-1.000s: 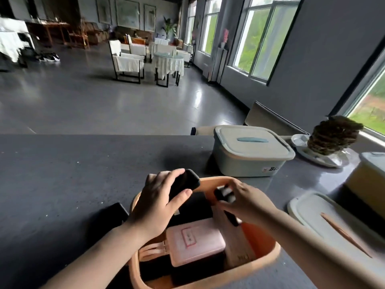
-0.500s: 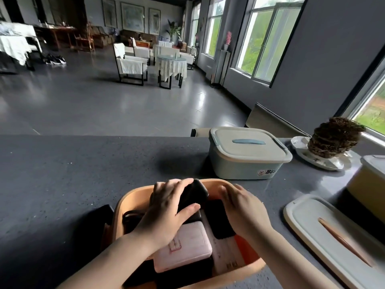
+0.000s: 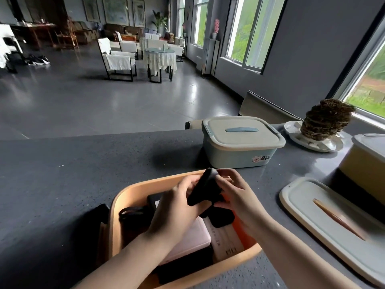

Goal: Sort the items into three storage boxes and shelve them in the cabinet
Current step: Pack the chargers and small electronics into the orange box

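**Over the orange box, a dark case in both hands**

On a dark grey speckled countertop (image 3: 73, 174), above the open orange storage box (image 3: 129, 192) — held up between two bare hands, a black oblong case (image 3: 205, 187), tilted with its upper end toward the far rim of the box. Left hand (image 3: 177, 211) wrapped round the case's left side, fingers curled behind it and thumb pressed on its front. Right hand (image 3: 233, 192) gripping from the right, fingers bent over the upper end and the near edge of the case; how far the fingertips reach behind it, impossible to tell.

Inside the box, below the hands: a pale pink flat case (image 3: 191, 240), a beige boxed item with small print (image 3: 226, 243), a second black item (image 3: 221, 217) just under the right hand, and further dark things at the left, too shadowed to name.

Beyond the box, toward the right, a pale blue storage box (image 3: 237, 155) with its cream lid clipped on. At far right, a yellow storage box (image 3: 366, 167), partly out of view — and in front of it a loose cream lid (image 3: 316, 217) lying flat on the counter. Behind, on a white plate (image 3: 325, 144), a brown layered ornament (image 3: 325, 122) near the window.
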### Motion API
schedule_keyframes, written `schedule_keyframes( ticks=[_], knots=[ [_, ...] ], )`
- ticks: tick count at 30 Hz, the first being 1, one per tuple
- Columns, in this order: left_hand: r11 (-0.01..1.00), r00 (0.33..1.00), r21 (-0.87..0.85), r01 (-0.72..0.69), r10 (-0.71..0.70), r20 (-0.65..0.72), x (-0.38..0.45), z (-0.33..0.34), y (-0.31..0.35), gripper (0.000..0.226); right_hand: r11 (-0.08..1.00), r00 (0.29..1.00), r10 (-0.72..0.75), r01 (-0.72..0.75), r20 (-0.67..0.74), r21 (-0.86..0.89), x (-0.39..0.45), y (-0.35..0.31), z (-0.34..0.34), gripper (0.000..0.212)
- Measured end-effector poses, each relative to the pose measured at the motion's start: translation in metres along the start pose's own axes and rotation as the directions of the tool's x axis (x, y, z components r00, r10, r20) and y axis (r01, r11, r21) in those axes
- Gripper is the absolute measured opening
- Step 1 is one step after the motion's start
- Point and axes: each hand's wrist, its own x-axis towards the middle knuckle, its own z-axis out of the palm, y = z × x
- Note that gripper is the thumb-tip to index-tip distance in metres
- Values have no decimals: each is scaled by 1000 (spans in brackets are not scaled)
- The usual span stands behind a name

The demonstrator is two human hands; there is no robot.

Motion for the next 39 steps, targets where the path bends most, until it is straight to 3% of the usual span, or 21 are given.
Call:
schedule_keyframes(
  ticks=[2,4,6,8,11,13,16,18,28,31,33,34,36,39],
  knots=[
    [998,998,47,-42,44,-40,-2,6,5,46,993,997,-50,43,-62,-108,-3,4,7,33],
    [997,997,44,-68,70,-32,-3,9,6,46,957,984,-138,104,-111,-269,-7,6,10,37],
    [999,996,-15,-48,49,79,-3,7,4,52,926,978,-182,135,-104,-352,-8,6,4,36],
    [999,984,37,-34,27,178,-3,1,-2,55,870,985,-165,123,-47,-478,-4,7,-10,39],
    [959,992,285,-7,-30,126,-3,-15,-21,56,622,994,-80,103,69,-777,-3,14,-30,54],
    [909,982,415,30,-105,158,-4,-24,-33,62,446,988,-62,153,140,-882,-9,20,-31,57],
    [814,916,581,-4,-230,328,-13,-27,-45,72,220,977,-92,207,191,-953,-17,30,-26,61],
    [776,883,630,-33,-273,382,-19,-26,-48,76,150,975,-110,210,195,-966,-20,35,-24,62],
    [772,888,632,-60,-249,388,-16,-23,-53,77,74,962,-160,235,221,-969,-21,47,-27,65],
    [817,943,574,-52,-149,297,-19,-27,-47,70,98,948,-229,249,222,-964,-21,53,-29,66],
    [890,999,455,17,-36,33,-24,-43,-46,52,158,903,-355,315,243,-936,-21,55,-19,57],
    [911,992,409,42,11,-127,-26,-56,-49,43,200,875,-413,355,251,-913,-21,57,-10,52],
    [919,913,379,110,58,-404,-31,-85,-70,35,233,842,-460,422,284,-876,-18,61,15,50],
    [884,804,263,387,-184,-566,-42,-117,-126,27,233,820,-476,467,319,-853,-12,63,56,53]
  ],
)
